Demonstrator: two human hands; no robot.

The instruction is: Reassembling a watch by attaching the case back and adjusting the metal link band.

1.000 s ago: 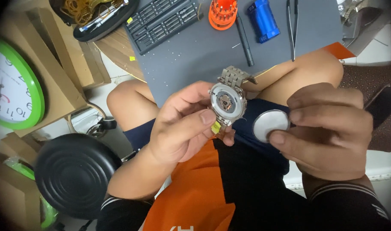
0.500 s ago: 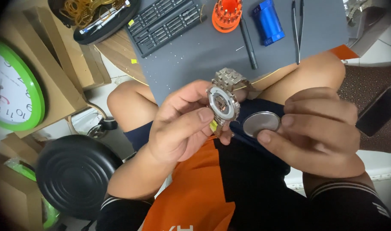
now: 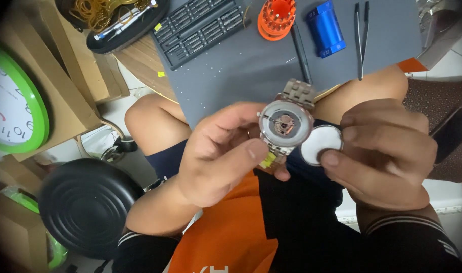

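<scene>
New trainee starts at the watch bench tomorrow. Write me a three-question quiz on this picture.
1. True or false: the watch in the left hand has its back open, with the works showing.
2. What does the right hand hold? A) tweezers B) a round metal cover C) a screwdriver
3. Fill in: the blue tool lies on the grey ____.

Key:
1. True.
2. B: the round metal cover, pinched beside the watch. The tweezers lie on the mat.
3. mat.
</scene>
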